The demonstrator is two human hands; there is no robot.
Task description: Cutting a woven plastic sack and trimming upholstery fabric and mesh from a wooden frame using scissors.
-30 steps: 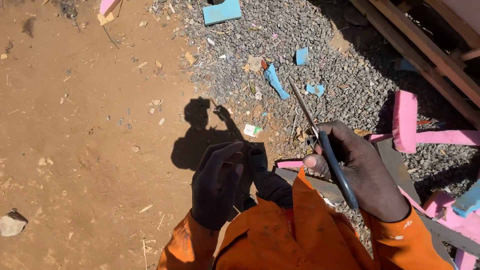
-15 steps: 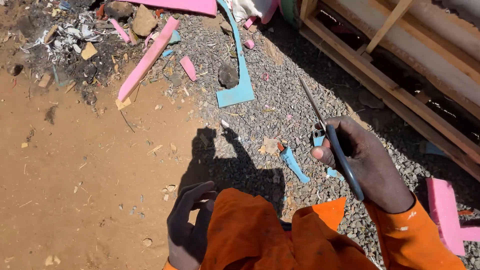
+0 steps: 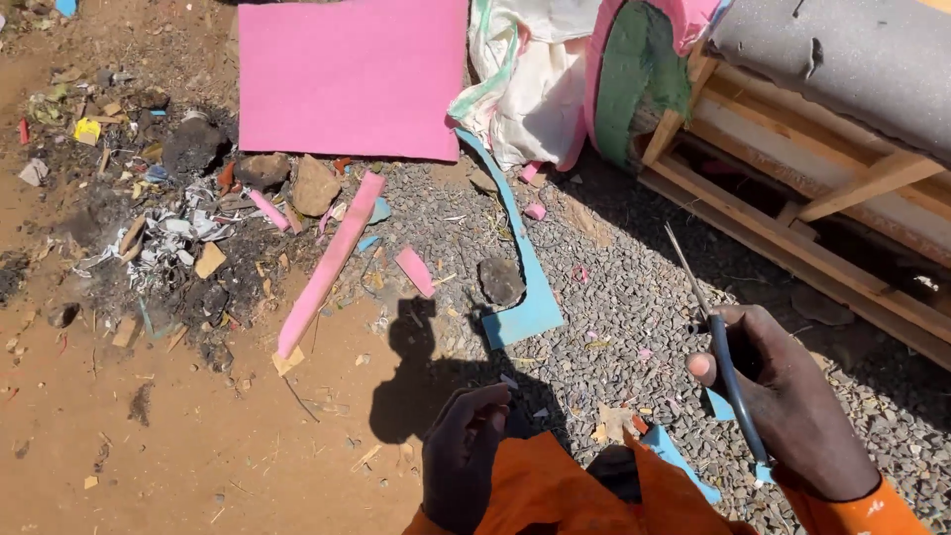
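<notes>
At lower right, the scissors (image 3: 721,347) show thin, dull metal blades and glossy dark plastic handles, above a matt orange cloth garment (image 3: 575,495). The pink sheet (image 3: 352,74) at the top looks like smooth, matt foam. The frame (image 3: 792,213) at upper right is bare, rough-sawn wood, and the ground (image 3: 614,287) is coarse grey gravel beside dusty earth.

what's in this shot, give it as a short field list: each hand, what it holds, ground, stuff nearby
right hand: closed around scissors, blades pointing up and away
left hand: holds nothing, fingers curled, resting on orange cloth
ground: brown dirt on the left, grey gravel on the right
foam: large pink sheet, long pink strip, curved blue offcut
right edge: wooden frame
</notes>
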